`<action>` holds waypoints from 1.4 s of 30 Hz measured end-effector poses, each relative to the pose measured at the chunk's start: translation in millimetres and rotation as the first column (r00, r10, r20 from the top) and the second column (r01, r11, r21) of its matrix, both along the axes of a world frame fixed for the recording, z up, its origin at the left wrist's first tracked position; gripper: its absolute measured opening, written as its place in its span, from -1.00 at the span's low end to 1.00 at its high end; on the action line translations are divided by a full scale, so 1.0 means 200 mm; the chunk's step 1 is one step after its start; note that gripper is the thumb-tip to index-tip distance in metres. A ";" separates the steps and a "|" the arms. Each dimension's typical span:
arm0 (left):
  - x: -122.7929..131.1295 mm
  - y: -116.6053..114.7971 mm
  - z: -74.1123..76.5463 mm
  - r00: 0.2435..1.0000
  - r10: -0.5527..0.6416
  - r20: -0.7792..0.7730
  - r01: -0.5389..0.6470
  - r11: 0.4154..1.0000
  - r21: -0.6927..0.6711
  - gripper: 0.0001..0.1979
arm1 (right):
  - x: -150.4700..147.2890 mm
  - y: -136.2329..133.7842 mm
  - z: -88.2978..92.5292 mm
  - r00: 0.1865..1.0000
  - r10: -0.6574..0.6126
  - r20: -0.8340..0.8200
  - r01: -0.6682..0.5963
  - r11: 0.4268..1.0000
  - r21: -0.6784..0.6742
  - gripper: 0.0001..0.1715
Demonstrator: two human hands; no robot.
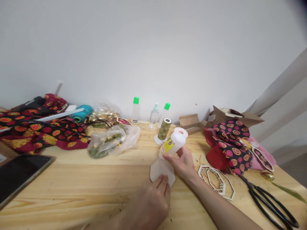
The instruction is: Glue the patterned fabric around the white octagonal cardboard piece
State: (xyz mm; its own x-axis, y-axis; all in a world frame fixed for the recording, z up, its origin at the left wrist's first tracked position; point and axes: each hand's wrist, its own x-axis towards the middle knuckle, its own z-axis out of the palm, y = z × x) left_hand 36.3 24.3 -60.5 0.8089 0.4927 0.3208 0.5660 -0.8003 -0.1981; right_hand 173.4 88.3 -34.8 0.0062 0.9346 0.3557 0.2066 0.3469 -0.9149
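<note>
Well to the left of the left hand [153,198] lies a dark, flat, rectangular phone [21,175], with black cloth printed in red and orange [69,129] beyond it. Farther out from that hand, ahead and leftward, sits a crumpled clear plastic bag [129,135] with green contents. The left hand itself is unclenched, its fingers straight and close together on a pale, flat octagonal board [160,169], which lies on the table under the fingertips (the thumb is hidden). Just beyond the board stands an olive-green cone of thread [164,129]. The right hand [183,163] is closed around a white plastic bottle with a yellow label [176,142], tilted, its lower end by the board's far edge; I cannot tell whether they touch. Right of this grip lie pale openwork octagonal frames [219,176], then black-handled scissors [254,188].
</note>
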 end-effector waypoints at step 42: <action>-0.03 0.04 0.05 0.999 0.042 -0.025 -0.046 0.980 -0.194 -0.66 | 0.02 0.02 0.00 0.986 -0.019 0.163 0.017 1.000 0.017 -0.61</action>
